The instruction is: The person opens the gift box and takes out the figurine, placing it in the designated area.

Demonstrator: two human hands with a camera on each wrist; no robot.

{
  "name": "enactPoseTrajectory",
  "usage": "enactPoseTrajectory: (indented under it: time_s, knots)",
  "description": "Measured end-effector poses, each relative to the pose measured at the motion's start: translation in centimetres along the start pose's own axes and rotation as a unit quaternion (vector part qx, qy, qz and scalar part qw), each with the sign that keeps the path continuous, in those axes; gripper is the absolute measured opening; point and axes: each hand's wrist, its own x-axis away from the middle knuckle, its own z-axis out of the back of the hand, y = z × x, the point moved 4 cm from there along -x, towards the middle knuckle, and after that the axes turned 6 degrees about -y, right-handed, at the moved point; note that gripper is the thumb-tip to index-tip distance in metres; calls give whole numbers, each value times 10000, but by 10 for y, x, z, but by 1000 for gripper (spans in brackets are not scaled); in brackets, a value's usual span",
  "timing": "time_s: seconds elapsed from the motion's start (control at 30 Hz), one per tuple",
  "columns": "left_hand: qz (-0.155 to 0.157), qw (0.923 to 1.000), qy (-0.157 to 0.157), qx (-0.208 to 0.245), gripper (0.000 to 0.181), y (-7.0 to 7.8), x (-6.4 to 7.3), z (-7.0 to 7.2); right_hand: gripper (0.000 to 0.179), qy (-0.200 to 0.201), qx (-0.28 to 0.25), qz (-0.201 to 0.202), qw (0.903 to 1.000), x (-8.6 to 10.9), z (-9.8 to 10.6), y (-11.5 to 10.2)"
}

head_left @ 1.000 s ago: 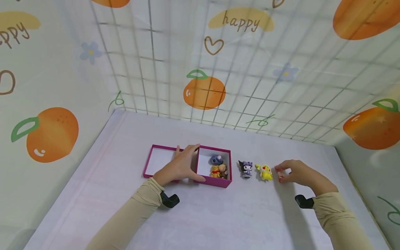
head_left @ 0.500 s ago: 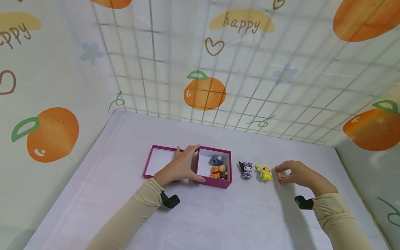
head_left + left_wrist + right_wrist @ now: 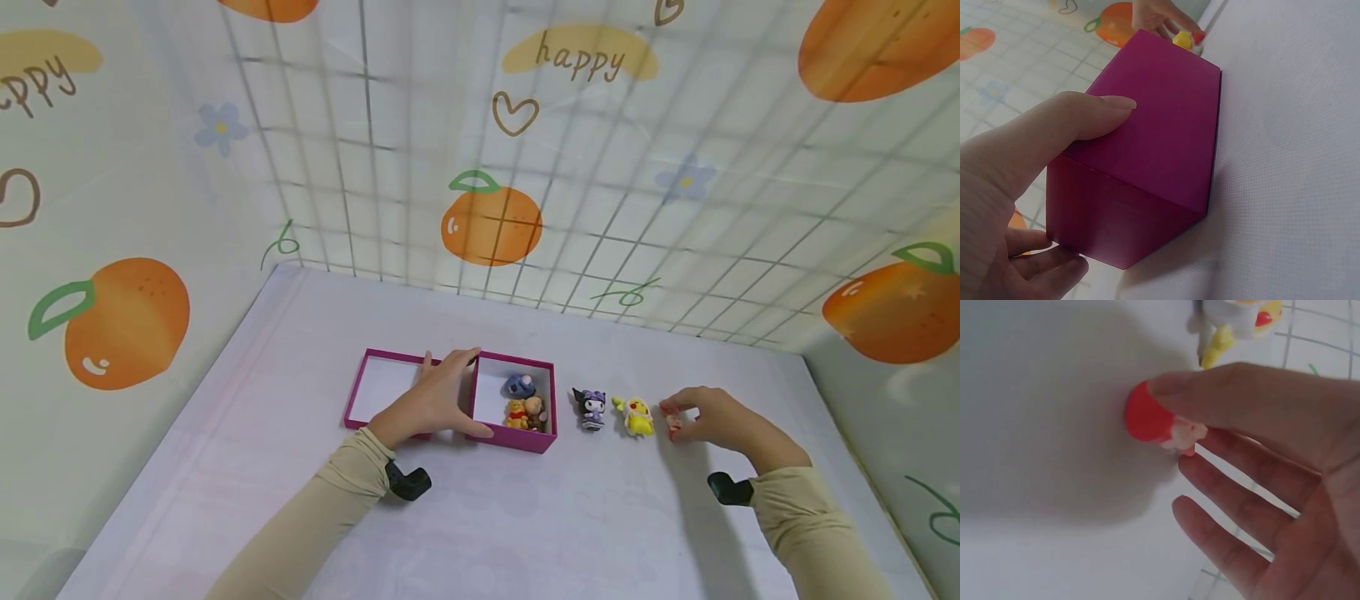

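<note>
My left hand (image 3: 429, 396) grips the magenta box (image 3: 513, 437) at its left end. In the left wrist view the thumb lies along one side of the box (image 3: 1160, 131), with other fingertips at an opposite edge. Inside sit a blue figurine (image 3: 519, 384), a yellow bear figurine in a red shirt (image 3: 517, 413) and a brown figurine (image 3: 535, 407), all toward the right. Further right, my right hand (image 3: 723, 423) pinches a small red and pink figurine (image 3: 1149, 412) between thumb and index finger, close to the tabletop. The remaining fingers of that hand extend loosely.
A shallow white tray or lid with a magenta rim (image 3: 358, 387) lies left of the box, partly behind my left hand. Between the box and my right hand stand a purple and black figurine (image 3: 592, 408) and a yellow figurine (image 3: 637, 417). A printed curtain over a grid rises behind.
</note>
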Motion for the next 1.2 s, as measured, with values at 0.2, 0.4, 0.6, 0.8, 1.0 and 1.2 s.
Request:
enactPoseTrajectory:
  time_s: [0.2,0.4,0.6,0.8,1.0,1.2]
  knots:
    - [8,10000,-4,19,126,0,0,0,47,16,40,-39,10000,1,0,-1]
    - [4,10000,-13,34,124,1,0,0,48,23,111,-50,9999,2,2,-2]
    - [7,10000,-24,35,124,2,0,1,53,18,124,-87,9999,5,5,-5]
    - [30,10000,-35,4,126,1,1,0,54,164,168,121,9997,10,13,-16]
    - [8,10000,-28,3,125,2,1,1,55,499,318,312,9978,7,21,-28]
    - [-1,10000,-34,-5,125,2,1,2,55,758,194,302,9965,6,32,-51]
